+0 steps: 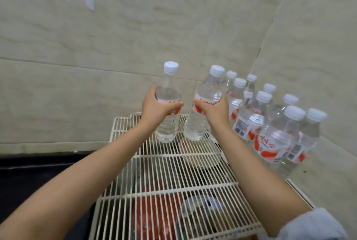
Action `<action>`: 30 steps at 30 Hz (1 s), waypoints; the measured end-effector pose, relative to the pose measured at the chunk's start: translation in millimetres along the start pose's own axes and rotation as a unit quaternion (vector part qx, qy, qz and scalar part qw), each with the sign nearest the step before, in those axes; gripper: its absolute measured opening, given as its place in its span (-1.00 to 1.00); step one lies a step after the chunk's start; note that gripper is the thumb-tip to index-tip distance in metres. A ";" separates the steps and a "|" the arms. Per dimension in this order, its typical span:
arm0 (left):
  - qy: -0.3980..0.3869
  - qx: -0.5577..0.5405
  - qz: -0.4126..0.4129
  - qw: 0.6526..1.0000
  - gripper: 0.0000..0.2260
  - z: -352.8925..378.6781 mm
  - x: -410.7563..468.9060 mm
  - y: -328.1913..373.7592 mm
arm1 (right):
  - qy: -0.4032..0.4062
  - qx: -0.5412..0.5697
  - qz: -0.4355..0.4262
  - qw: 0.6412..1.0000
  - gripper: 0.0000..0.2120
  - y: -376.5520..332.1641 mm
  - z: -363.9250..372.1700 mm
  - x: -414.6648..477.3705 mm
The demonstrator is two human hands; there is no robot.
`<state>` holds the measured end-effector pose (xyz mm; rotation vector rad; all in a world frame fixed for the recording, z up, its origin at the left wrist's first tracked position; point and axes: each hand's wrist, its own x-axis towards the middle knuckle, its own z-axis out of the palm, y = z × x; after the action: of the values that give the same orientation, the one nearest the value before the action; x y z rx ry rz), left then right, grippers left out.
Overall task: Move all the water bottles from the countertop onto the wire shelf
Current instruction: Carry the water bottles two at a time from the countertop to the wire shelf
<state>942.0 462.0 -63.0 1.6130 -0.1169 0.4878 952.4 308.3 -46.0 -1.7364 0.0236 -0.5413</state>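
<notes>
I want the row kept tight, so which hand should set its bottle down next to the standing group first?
Likely the right. The right hand grips the right bottle close beside the standing bottles; the left hand holds the left bottle farther off, with the right bottle between.

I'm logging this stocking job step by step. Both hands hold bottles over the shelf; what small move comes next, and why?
Likely lower both onto the wire shelf, righting the right bottle first: it leans in the right hand, while the left hand holds the left bottle upright at the far end.
</notes>
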 end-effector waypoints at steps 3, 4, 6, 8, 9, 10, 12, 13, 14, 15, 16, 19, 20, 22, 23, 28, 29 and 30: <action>-0.009 0.004 -0.003 1.000 -0.50 16.2 14.2 -8.0 | -0.006 -0.014 -0.005 1.000 -0.39 6.0 3.2 14.3; -0.010 0.008 -0.004 1.000 -0.50 21.0 17.6 -10.4 | -0.010 -0.024 -0.004 1.000 -0.38 7.5 4.8 19.3; -0.013 0.010 -0.005 1.000 -0.52 29.1 25.6 -15.5 | -0.012 -0.033 0.001 0.999 -0.34 10.5 8.9 30.7; -0.010 0.012 -0.007 1.000 -0.52 33.5 34.6 -18.2 | -0.004 -0.033 0.012 0.999 -0.32 14.0 13.3 42.0; -0.010 0.015 -0.007 1.000 -0.51 34.7 40.0 -19.4 | 0.000 -0.035 0.017 0.999 -0.31 17.3 15.2 47.7; -0.011 0.019 -0.009 1.000 -0.50 35.5 44.8 -21.0 | 0.001 -0.043 0.022 0.999 -0.31 19.8 16.8 51.7; -0.015 0.029 -0.016 0.999 -0.50 36.5 53.3 -27.1 | -0.006 -0.058 0.027 0.998 -0.32 28.1 19.6 58.1; -0.016 0.034 -0.019 0.999 -0.50 37.0 57.2 -30.6 | -0.009 -0.059 0.030 0.998 -0.34 33.1 21.1 61.1; -0.016 0.036 -0.022 0.999 -0.48 37.7 60.1 -33.2 | -0.008 -0.062 0.036 0.997 -0.37 37.0 22.3 63.6; -0.019 0.037 -0.025 0.999 -0.46 38.9 62.5 -35.3 | -0.002 -0.061 0.044 0.997 -0.38 40.2 23.5 66.3; -0.025 0.040 -0.025 0.999 -0.44 40.5 64.4 -35.9 | 0.004 -0.059 0.055 0.997 -0.38 42.1 24.5 69.3; -0.052 0.052 -0.016 0.997 -0.46 45.9 70.3 -36.0 | 0.020 -0.040 0.075 0.996 -0.34 49.0 30.4 81.5; -0.056 0.050 -0.017 0.997 -0.46 47.4 72.5 -36.1 | 0.025 -0.036 0.083 0.996 -0.33 49.4 32.0 83.5; -0.054 0.043 -0.024 0.997 -0.46 49.3 79.3 -37.7 | 0.022 -0.036 0.095 0.995 -0.31 51.7 34.9 88.8; -0.053 0.042 -0.029 0.997 -0.44 49.7 82.9 -39.1 | 0.011 -0.039 0.097 0.994 -0.30 52.8 35.7 90.0; -0.063 0.047 -0.031 0.996 -0.44 49.2 86.2 -45.4 | -0.018 -0.030 0.103 0.994 -0.27 57.4 30.3 91.0; -0.063 0.047 -0.030 0.996 -0.44 49.5 85.3 -45.7 | -0.024 -0.027 0.110 0.993 -0.28 60.1 29.7 89.9; -0.064 0.046 -0.030 0.996 -0.43 49.9 84.5 -46.2 | -0.030 -0.027 0.115 0.993 -0.29 61.7 30.0 87.6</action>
<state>1046.8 436.7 -75.2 1.7325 -0.1441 0.3483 1058.2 294.1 -77.5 -1.7735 0.1957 -0.3216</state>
